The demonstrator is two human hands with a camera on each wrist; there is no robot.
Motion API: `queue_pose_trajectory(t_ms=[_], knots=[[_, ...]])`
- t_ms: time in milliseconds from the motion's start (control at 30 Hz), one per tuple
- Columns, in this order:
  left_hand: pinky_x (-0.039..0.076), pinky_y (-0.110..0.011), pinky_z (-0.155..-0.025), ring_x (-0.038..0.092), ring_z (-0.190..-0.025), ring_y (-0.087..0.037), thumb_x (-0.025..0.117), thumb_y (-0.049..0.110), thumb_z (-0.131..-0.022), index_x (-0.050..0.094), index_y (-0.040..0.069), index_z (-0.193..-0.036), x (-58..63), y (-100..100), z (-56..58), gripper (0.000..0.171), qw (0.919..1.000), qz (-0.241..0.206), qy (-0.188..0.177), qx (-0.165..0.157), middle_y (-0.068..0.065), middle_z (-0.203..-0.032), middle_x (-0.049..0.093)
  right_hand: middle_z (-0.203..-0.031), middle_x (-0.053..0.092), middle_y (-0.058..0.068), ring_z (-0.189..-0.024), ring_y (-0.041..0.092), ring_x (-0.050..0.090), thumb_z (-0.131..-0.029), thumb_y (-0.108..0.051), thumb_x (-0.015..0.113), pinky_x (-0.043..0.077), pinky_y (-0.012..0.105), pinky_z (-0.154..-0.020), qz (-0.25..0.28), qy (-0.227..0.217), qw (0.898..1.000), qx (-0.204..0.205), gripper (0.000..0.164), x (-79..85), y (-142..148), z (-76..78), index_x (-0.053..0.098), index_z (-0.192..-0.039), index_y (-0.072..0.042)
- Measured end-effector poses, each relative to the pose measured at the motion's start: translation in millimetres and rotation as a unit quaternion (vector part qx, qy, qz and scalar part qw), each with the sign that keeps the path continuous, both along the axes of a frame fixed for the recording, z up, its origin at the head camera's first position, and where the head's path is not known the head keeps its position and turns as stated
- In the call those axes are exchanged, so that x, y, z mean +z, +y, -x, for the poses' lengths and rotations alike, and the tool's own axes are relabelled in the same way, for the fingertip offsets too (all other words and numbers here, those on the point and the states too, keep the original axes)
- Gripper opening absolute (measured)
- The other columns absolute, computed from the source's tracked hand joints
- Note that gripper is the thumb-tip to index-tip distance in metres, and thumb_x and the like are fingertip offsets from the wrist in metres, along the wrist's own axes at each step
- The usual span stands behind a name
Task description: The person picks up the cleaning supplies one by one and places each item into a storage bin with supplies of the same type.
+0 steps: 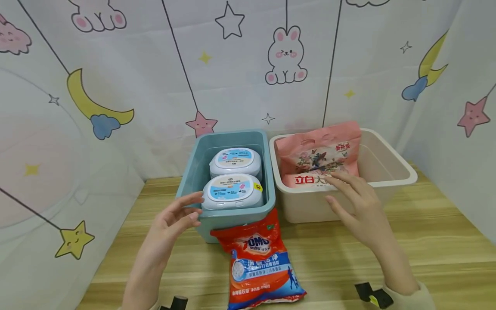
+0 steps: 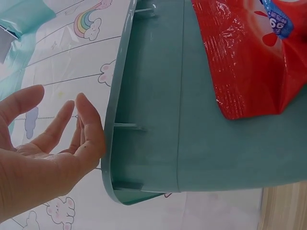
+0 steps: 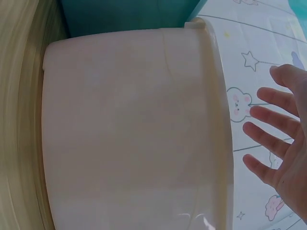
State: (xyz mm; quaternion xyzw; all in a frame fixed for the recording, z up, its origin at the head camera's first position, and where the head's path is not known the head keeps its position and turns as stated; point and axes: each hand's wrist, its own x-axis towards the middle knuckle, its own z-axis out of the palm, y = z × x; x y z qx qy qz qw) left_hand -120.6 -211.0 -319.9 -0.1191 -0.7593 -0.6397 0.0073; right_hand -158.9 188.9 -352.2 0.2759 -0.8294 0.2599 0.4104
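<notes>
Hands hanging loose around two plastic bins

Going left to right: the left hand (image 1: 170, 226) has its fingers loosely bent with nothing in them, right beside the rim of a smooth teal bin (image 1: 217, 221); can't tell if it touches. Inside that bin sit two rounded, glossy plastic tubs, front tub (image 1: 232, 192) and rear tub (image 1: 235, 161), lower sides hidden by the walls. A crinkly, shiny red OMO packet (image 1: 259, 262) lies on the wood-grain table (image 1: 426, 241), its top overlapping the teal bin's front. Small print's too tiny for me.

Next is a cream bin (image 1: 304, 209), rounded corners, with a creased pink bag (image 1: 319, 150) poking out, bottom hidden. The right hand (image 1: 358, 204) is by its front rim, fingers apart, gripping nothing; whether fingertips brush the bag is hard to say.
</notes>
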Motion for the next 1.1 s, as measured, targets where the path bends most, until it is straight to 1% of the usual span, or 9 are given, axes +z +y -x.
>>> queue_pose_trajectory(t_ms=[233,367,500,600,700,833,933,1000,1100], knots=[[0.054,-0.022,-0.084,0.059,-0.106,-0.013,0.055,0.016,-0.098,0.051,0.003,-0.134,-2.2,4,0.4,0.038,0.9999,0.012,-0.003,-0.008,0.008,-0.129,0.057,-0.122,0.063,0.015,-0.111,0.032,0.055,-0.098,-0.051,0.045,0.028,0.016,-0.108,0.01,-0.001,1.0,-0.001,0.054,-2.0,9,-1.0,0.065,-0.122,-0.006],[0.053,-0.021,-0.084,0.059,-0.105,-0.01,0.055,0.015,-0.097,0.05,0.001,-0.134,-4.2,6,0.5,0.04,0.9997,0.02,-0.003,-0.013,0.01,-0.129,0.057,-0.122,0.063,0.015,-0.11,0.031,0.055,-0.097,-0.051,0.045,0.028,0.015,-0.107,0.008,-0.012,1.0,-0.01,0.055,-3.4,14,-1.7,0.065,-0.123,-0.007],[0.053,-0.021,-0.085,0.058,-0.105,-0.009,0.056,0.016,-0.097,0.05,0.002,-0.134,-6.1,10,0.4,0.04,0.9994,0.028,-0.006,-0.021,0.013,-0.128,0.057,-0.122,0.063,0.016,-0.11,0.032,0.055,-0.097,-0.05,0.046,0.028,0.015,-0.107,0.012,-0.018,1.0,-0.015,0.054,-5.8,20,-1.2,0.065,-0.123,-0.006],[0.052,-0.021,-0.087,0.056,-0.107,-0.009,0.056,0.017,-0.097,0.051,0.005,-0.134,-6.5,13,-0.5,0.04,0.9989,0.039,-0.011,-0.024,0.014,-0.128,0.056,-0.122,0.062,0.017,-0.111,0.033,0.054,-0.097,-0.044,0.051,0.027,0.014,-0.108,0.02,-0.025,0.999,-0.017,0.049,-6.6,24,-0.8,0.064,-0.124,-0.006],[0.05,-0.021,-0.088,0.056,-0.108,-0.009,0.056,0.018,-0.097,0.052,0.008,-0.134,-5.8,15,-2.5,0.039,0.9985,0.049,-0.012,-0.022,0.013,-0.129,0.056,-0.122,0.062,0.017,-0.113,0.033,0.053,-0.095,-0.033,0.059,0.027,0.014,-0.108,0.031,-0.037,0.999,-0.023,0.04,-6.7,29,-0.7,0.064,-0.124,-0.006],[0.05,-0.023,-0.089,0.055,-0.109,-0.011,0.057,0.018,-0.097,0.052,0.011,-0.134,-3.6,19,-5.2,0.039,0.998,0.057,-0.015,-0.022,0.009,-0.131,0.055,-0.122,0.062,0.017,-0.115,0.03,0.052,-0.089,-0.018,0.066,0.027,0.015,-0.109,0.039,-0.048,0.998,-0.031,0.037,-6.8,35,-0.6,0.064,-0.125,-0.006],[0.051,-0.024,-0.09,0.053,-0.11,-0.012,0.058,0.019,-0.096,0.053,0.014,-0.134,-1.9,21,-6.5,0.039,0.9974,0.063,-0.021,-0.027,0.003,-0.135,0.053,-0.122,0.062,0.017,-0.115,0.027,0.052,-0.086,-0.011,0.068,0.027,0.014,-0.108,0.043,-0.046,0.997,-0.037,0.038,-8.0,38,-0.2,0.065,-0.124,-0.006],[0.051,-0.025,-0.09,0.053,-0.11,-0.013,0.058,0.02,-0.096,0.053,0.015,-0.134,-1.2,23,-6.9,0.038,0.997,0.067,-0.023,-0.029,-0.001,-0.137,0.051,-0.122,0.062,0.017,-0.115,0.026,0.052,-0.085,-0.01,0.069,0.027,0.013,-0.107,0.047,-0.044,0.997,-0.042,0.038,-9.3,41,0.2,0.065,-0.122,-0.006],[0.051,-0.025,-0.09,0.053,-0.11,-0.013,0.058,0.02,-0.096,0.053,0.015,-0.134,-1.1,25,-7.0,0.038,0.9968,0.069,-0.023,-0.034,-0.006,-0.139,0.05,-0.122,0.062,0.016,-0.115,0.025,0.051,-0.086,-0.011,0.069,0.027,0.013,-0.107,0.052,-0.047,0.996,-0.051,0.037,-10.7,47,0.7,0.065,-0.122,-0.007]])
